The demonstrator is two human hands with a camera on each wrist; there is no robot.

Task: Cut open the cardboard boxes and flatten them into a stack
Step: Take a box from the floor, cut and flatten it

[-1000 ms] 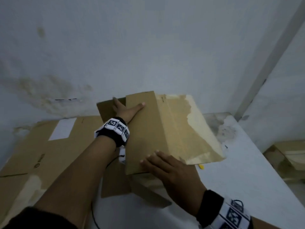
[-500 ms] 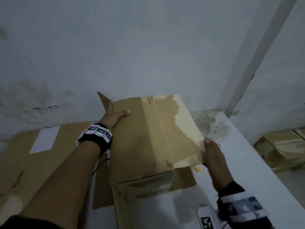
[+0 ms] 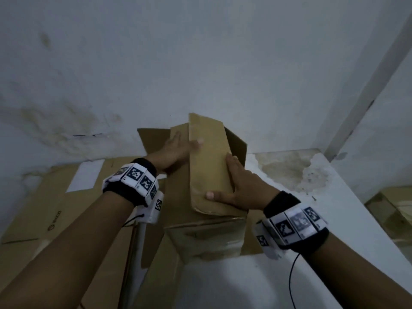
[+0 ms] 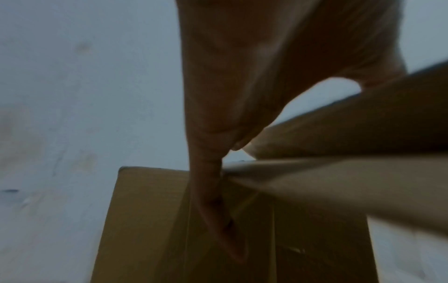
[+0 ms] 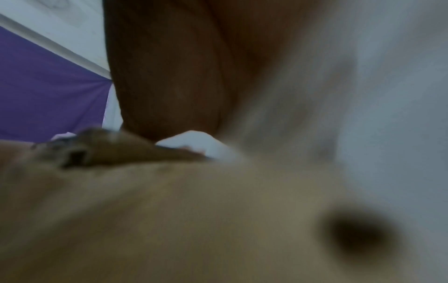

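Both hands are working on one cardboard box (image 3: 207, 219) standing on the white table (image 3: 334, 208) in front of the person. The left hand (image 3: 176, 150) is lying with straight fingers on the box's left top flap (image 3: 178, 134), thumb reaching onto the raised middle flap (image 3: 209, 157). The right hand (image 3: 243, 186) is pressing flat against that flap's right edge, thumb spread across its near end; neither hand is curling around anything. Left of the left forearm, flattened cardboard (image 3: 44, 197) is lying against the wall, probably the growing stack. No cutter is showing in either hand.

Judging by the pose, the person is folding the flaps down to collapse the box. To do this well, both palms should be pushing evenly so the flap is bending along its crease rather than buckling, while the left hand is steadying the box against sliding toward the table's edge.
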